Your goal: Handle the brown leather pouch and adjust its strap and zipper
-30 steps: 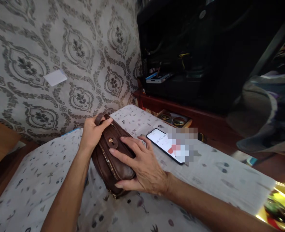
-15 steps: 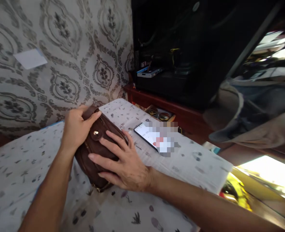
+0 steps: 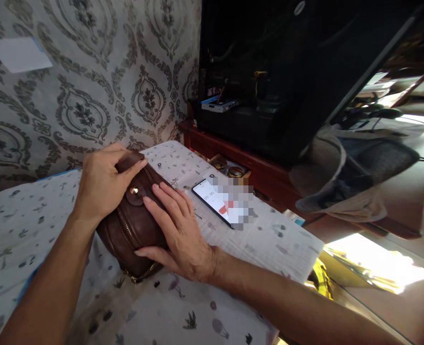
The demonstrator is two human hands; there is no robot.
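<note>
A brown leather purse (image 3: 131, 230) with a gold clasp and zip lies on a white patterned cloth (image 3: 35, 230). My left hand (image 3: 100, 184) grips its far end, thumb over the top flap. My right hand (image 3: 177, 235) lies flat across the near side of the purse, fingers spread toward the clasp. A smartphone (image 3: 215, 201) with a lit screen lies on the cloth just right of my right hand.
A dark cabinet (image 3: 276, 72) on a red-brown shelf (image 3: 240, 155) stands behind the cloth. A small tray with round tins (image 3: 228, 167) sits at the shelf's foot. Patterned wallpaper (image 3: 89, 86) fills the left. A grey bag (image 3: 351, 177) hangs at the right.
My view has swung, so the purse and both hands sit further left and higher in the picture. Both hands keep their hold on the purse.
</note>
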